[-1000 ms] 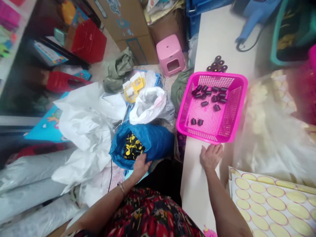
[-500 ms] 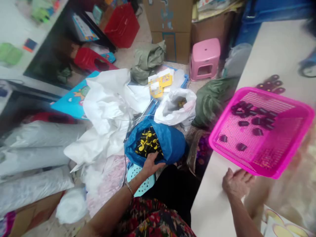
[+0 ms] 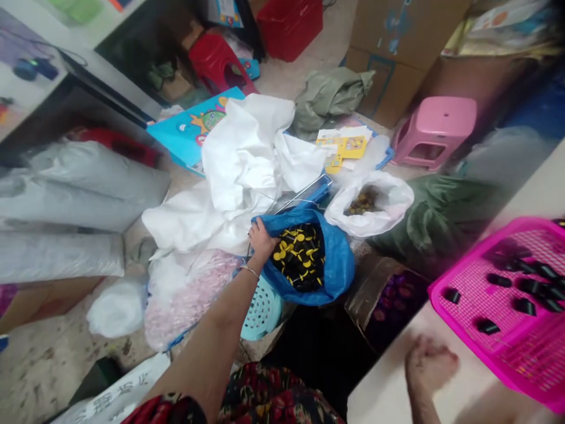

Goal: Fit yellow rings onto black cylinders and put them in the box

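Observation:
My left hand [image 3: 261, 238] is closed on the left rim of a blue plastic bag [image 3: 342, 262]. The mouth of the bag faces up, showing many small black and yellow plastic pieces [image 3: 302, 250] inside. Over the white tabletop [image 3: 379, 383] at the right is my right hand [image 3: 430, 359], blurred by motion; its fingers look curled, but whether they hold anything is unclear. Beyond that hand stands a pink mesh basket [image 3: 468, 259] with several small black pieces [image 3: 498, 280] in it, partly cut off by the frame edge.
Behind the blue bag sits a white bag [image 3: 397, 203] with small brownish pieces. A light-blue perforated stool [image 3: 262, 312] is under my left forearm. White sheeting [image 3: 242, 159] lies to the left. A pink stool [image 3: 445, 118] and a cardboard box [image 3: 371, 70] stand farther back.
My left hand has gone from over the pieces at the bag's mouth to its left rim. My right hand's spread fingers now look curled and blurred. The view has swung left.

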